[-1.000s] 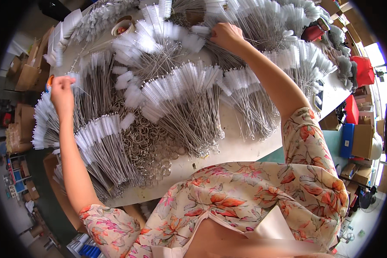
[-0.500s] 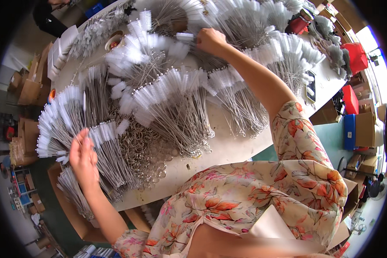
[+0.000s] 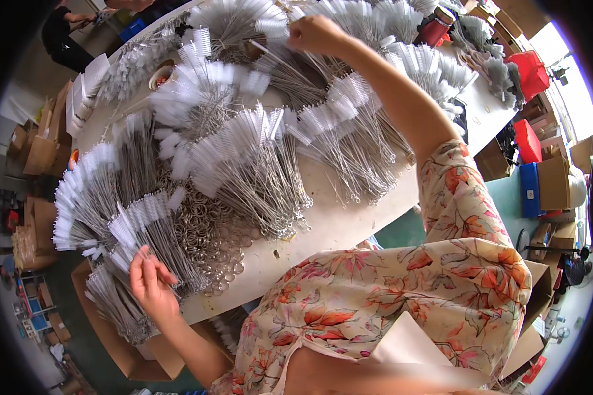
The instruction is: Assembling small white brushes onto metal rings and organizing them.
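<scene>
My left hand (image 3: pixel 153 284) is palm up at the near left, fingers loosely curled and apart, with no object visible in it. Just beyond its fingertips lies a bundle of thin wire brushes (image 3: pixel 171 247) with white bristle heads and looped wire ends. At the far middle of the table, my right hand (image 3: pixel 313 35) is closed over the piled brushes; what its fingers grip is hidden and slightly blurred. A pale brush head (image 3: pixel 270 26) shows beside its left edge. Under my right forearm lies another group of brushes (image 3: pixel 356 99).
Metal rings (image 3: pixel 207 224) are heaped between bundles, beside small clear round pieces (image 3: pixel 234 266). More brushes fan out over the white table (image 3: pixel 286 263). A cardboard box (image 3: pixel 128 365) stands below its left edge. A red jar (image 3: pixel 436 29) is at the far right; another person (image 3: pixel 66 39) stands far left.
My left hand has drawn nearer to me, away from an upright brush that was at its fingertips. My right hand has reached farther across the pile. The view has shifted slightly.
</scene>
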The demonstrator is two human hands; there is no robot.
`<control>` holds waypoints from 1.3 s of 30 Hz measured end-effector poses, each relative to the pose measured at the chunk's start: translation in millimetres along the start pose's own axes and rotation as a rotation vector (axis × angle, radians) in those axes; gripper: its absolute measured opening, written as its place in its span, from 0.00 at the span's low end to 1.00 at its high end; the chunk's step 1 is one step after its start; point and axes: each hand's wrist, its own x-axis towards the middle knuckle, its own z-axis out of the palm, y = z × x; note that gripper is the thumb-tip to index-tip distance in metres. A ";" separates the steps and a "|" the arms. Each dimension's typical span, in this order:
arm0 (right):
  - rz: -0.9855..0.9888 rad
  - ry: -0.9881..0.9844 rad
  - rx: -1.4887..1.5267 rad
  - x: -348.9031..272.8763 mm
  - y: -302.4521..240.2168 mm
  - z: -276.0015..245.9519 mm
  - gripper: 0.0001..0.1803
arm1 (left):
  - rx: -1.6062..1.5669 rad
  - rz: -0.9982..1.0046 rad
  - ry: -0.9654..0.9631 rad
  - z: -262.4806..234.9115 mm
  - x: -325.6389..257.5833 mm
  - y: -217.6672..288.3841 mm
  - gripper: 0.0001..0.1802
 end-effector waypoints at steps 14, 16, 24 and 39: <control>0.508 -0.636 -0.176 -70.1 134.1 -21.1 0.18 | -0.195 -0.178 0.141 -35.1 -48.0 -39.4 0.15; 0.471 -0.672 -0.213 -69.7 130.3 -17.1 0.14 | -0.212 -0.184 0.135 -30.3 -49.7 -36.5 0.14; 0.537 -0.338 -0.318 -54.6 126.6 -19.0 0.12 | -0.196 -0.158 0.170 -39.3 -64.1 -43.3 0.14; 0.559 -0.097 0.123 -6.0 111.4 -33.8 0.11 | -0.284 -0.214 0.332 -38.2 -77.1 -45.0 0.15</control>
